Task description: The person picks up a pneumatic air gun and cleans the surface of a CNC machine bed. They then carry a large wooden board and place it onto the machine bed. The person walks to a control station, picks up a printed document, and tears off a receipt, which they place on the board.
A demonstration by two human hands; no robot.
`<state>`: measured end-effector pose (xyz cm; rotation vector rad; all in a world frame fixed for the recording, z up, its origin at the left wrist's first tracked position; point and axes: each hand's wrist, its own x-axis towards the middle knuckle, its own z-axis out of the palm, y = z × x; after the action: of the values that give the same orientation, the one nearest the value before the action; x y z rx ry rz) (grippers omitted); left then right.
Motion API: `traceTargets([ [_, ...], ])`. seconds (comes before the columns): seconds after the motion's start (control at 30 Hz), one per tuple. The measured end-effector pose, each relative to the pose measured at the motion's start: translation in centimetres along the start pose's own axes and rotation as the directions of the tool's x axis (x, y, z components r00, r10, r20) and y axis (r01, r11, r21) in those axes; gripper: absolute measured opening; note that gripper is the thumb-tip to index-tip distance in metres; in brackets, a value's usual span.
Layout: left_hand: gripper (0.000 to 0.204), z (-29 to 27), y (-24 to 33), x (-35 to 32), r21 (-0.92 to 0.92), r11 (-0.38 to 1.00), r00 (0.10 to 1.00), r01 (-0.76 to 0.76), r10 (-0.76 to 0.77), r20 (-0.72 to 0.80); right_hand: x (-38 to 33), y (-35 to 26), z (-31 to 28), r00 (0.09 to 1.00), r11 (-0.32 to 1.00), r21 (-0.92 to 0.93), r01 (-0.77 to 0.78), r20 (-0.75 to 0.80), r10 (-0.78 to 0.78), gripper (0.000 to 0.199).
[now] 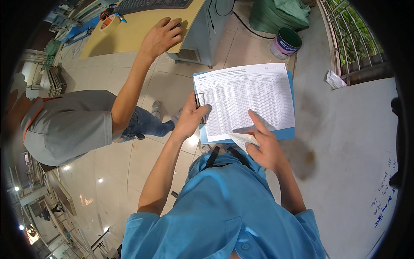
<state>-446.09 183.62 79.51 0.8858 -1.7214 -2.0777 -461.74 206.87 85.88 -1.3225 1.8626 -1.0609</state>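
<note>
While held in mid-air over the tiled floor [142, 172], blue clipboard [286, 134] with printed table sheet [246, 99] supported at left edge only. Left hand [189, 118] closed on that edge, beside the metal clip [201, 103]. Right hand [265, 144] at near edge: forefinger extended onto sheet, remaining fingers apparently pinching a small folded paper [242, 139]; grip partly hidden. Risk noted: one-sided hold, finger pressure near right could tip board. Loose slip liable to drop. Co-worker's hand [161, 36] on yellow counter [129, 32], far left, well apart.
</note>
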Motion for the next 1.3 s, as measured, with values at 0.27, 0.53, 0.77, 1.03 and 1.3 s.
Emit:
traceTargets([
  [0.27,0.057,-0.1,0.3,0.6,0.016,1.000,1.000,-0.004,0.004,0.022,0.2,-0.1,0.7,1.000,1.000,-0.018,-0.022,0.016,0.022,0.027],
  [0.53,0.060,-0.3,-0.2,0.7,0.069,0.998,0.999,0.003,-0.005,0.032,0.2,-0.8,0.7,0.999,0.997,-0.056,-0.046,0.024,0.048,0.029],
  [0.77,0.056,1.8,-0.8,-2.5,0.297,0.955,0.992,-0.022,-0.017,0.127,3.1,-0.3,0.7,0.947,0.783,0.568,-0.255,-0.017,0.321,0.036],
  [1.03,0.061,1.9,1.4,-3.0,0.712,0.702,0.977,0.015,-0.161,0.138,4.8,3.8,5.3,0.923,0.790,0.505,-0.349,0.040,0.382,0.041],
  [1.3,0.068,0.9,1.8,-3.0,0.934,0.356,0.925,0.022,-0.361,0.116,3.1,4.5,8.7,0.913,0.821,0.403,-0.405,0.126,0.389,0.038],
])
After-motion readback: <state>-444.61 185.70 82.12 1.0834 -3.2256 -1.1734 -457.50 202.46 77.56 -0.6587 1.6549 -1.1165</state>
